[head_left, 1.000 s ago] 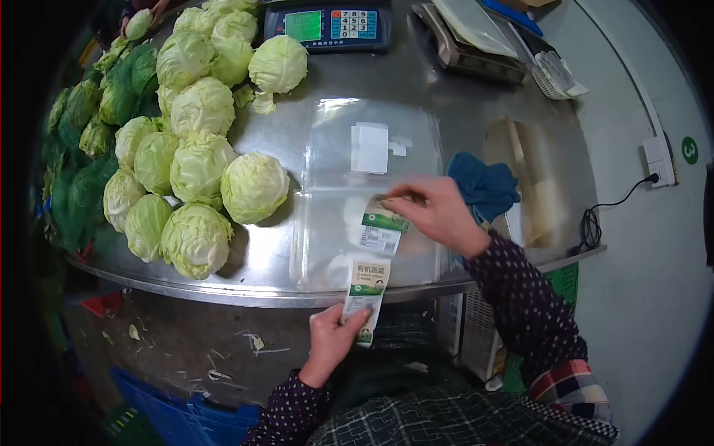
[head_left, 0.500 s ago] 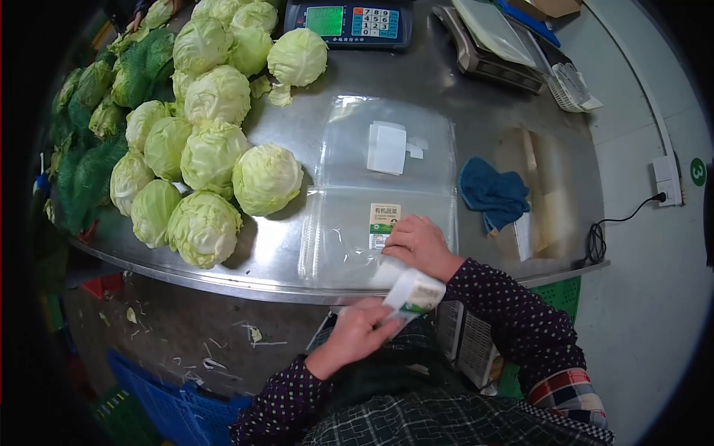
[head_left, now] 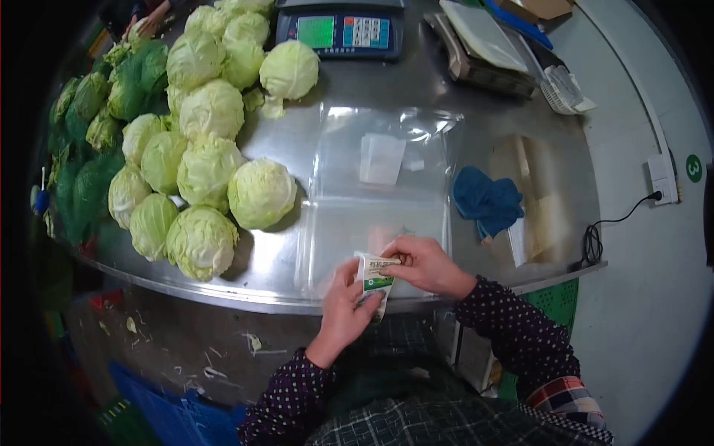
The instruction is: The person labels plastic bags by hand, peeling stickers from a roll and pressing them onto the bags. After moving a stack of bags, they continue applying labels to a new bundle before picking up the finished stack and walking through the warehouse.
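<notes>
**Label strip pinched at table edge**

Head view: left hand [head_left: 343, 306] and right hand [head_left: 425, 264], fingers clamped on label strip [head_left: 374, 276], just over steel table rim [head_left: 223, 291]. Beyond fingertips, clear bags [head_left: 375, 201]; leftward, cabbages [head_left: 262, 193] well apart.

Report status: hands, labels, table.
Left hand and right hand both grip label strip. Clear bags flat on steel table. Cabbages piled left, clear of hands.
</notes>
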A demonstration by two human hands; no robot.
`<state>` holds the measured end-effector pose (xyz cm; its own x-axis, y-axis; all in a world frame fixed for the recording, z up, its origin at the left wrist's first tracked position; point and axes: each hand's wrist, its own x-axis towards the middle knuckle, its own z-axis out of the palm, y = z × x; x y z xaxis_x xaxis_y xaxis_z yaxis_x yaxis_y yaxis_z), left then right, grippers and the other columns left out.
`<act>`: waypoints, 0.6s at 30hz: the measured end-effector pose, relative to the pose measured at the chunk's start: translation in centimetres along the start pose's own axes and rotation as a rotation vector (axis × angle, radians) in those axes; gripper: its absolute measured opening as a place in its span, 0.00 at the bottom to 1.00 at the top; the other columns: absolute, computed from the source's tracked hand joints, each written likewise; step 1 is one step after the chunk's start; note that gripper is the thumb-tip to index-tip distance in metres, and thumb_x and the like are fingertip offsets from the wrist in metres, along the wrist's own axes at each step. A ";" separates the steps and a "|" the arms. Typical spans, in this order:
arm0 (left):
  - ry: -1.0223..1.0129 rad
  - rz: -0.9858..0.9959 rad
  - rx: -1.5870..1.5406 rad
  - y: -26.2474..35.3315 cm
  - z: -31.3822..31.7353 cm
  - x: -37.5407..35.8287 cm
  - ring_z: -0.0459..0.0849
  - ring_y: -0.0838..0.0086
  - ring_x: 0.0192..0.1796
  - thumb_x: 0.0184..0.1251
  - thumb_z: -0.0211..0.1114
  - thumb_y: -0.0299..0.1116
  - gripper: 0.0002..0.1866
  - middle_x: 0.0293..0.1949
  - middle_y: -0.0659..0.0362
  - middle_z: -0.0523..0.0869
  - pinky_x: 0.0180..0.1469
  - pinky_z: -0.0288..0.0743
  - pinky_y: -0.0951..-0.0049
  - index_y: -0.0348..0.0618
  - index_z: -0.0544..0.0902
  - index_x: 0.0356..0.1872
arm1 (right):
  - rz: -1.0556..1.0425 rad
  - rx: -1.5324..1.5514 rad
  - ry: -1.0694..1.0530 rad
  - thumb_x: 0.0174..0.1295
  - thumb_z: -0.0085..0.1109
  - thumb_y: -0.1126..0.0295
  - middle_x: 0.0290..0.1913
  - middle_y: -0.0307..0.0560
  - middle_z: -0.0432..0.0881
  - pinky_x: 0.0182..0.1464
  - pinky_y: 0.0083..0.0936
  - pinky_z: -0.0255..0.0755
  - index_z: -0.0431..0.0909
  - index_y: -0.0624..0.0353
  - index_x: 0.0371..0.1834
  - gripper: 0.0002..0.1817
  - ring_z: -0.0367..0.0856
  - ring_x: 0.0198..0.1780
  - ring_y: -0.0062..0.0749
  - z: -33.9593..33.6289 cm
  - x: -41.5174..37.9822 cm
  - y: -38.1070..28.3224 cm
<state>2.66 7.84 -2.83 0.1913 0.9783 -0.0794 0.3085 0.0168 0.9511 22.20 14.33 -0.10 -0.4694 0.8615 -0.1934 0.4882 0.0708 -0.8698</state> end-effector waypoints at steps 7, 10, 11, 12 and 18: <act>-0.071 -0.061 -0.073 -0.1 -0.9 0.3 0.83 0.70 0.52 0.59 0.70 0.28 0.12 0.51 0.53 0.84 0.54 0.76 0.70 0.40 0.86 0.45 | -0.153 -0.014 0.035 0.55 0.70 0.72 0.29 0.42 0.82 0.32 0.23 0.72 0.83 0.64 0.40 0.12 0.77 0.29 0.20 1.1 -1.4 -1.3; -0.075 -0.344 -0.225 0.7 -0.6 -2.1 0.85 0.79 0.39 0.60 0.71 0.30 0.12 0.37 0.56 0.89 0.43 0.78 0.75 0.38 0.87 0.44 | -0.138 -0.051 0.144 0.57 0.68 0.72 0.28 0.43 0.82 0.31 0.23 0.72 0.83 0.64 0.40 0.10 0.78 0.28 0.21 0.1 -0.4 -2.1; -0.025 -0.344 -0.219 0.8 -0.5 -2.9 0.85 0.81 0.32 0.60 0.72 0.32 0.12 0.30 0.56 0.90 0.36 0.78 0.76 0.38 0.87 0.43 | -0.082 -0.026 0.209 0.58 0.67 0.71 0.28 0.44 0.83 0.31 0.23 0.72 0.83 0.63 0.39 0.09 0.79 0.28 0.23 -0.8 0.5 -2.4; -0.038 -0.349 -0.214 0.7 -0.5 -3.8 0.85 0.81 0.32 0.60 0.72 0.32 0.12 0.30 0.56 0.90 0.36 0.78 0.76 0.38 0.87 0.43 | -0.015 -0.048 0.220 0.57 0.68 0.69 0.29 0.46 0.83 0.31 0.25 0.73 0.82 0.62 0.40 0.11 0.80 0.29 0.28 -2.9 2.4 -3.1; -0.197 -0.395 -0.351 0.9 -0.1 -6.2 0.84 0.83 0.37 0.65 0.68 0.31 0.12 0.34 0.58 0.90 0.42 0.78 0.78 0.38 0.86 0.47 | 0.094 -0.406 0.056 0.48 0.73 0.56 0.39 0.51 0.82 0.42 0.39 0.74 0.75 0.60 0.47 0.28 0.82 0.38 0.45 -1.4 6.0 2.9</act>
<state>1.59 1.79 -1.46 0.3045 0.8275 -0.4716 0.0696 0.4745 0.8775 21.87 20.39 -3.09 -0.3743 0.8987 -0.2287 0.7825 0.1738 -0.5979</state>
